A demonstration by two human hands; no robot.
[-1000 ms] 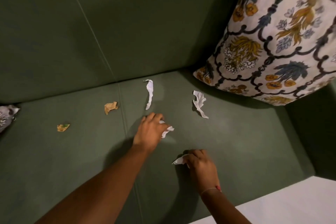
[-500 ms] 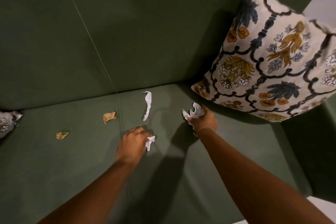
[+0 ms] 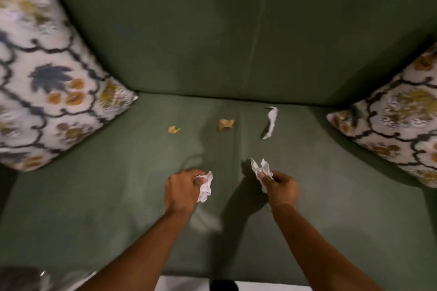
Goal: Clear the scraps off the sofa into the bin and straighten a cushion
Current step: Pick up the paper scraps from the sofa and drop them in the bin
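Hands are hovering over the green sofa seat (image 3: 118,196): left hand (image 3: 183,190) clutching a crumpled white paper scrap (image 3: 205,188), right hand (image 3: 281,188) pinching torn white paper (image 3: 261,168).

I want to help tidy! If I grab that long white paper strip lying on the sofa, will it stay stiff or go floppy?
Probably floppy: the long white strip looks thin and already twisted. It likely weighs almost nothing and crumples easily, like the white scraps bunched in the right hand.
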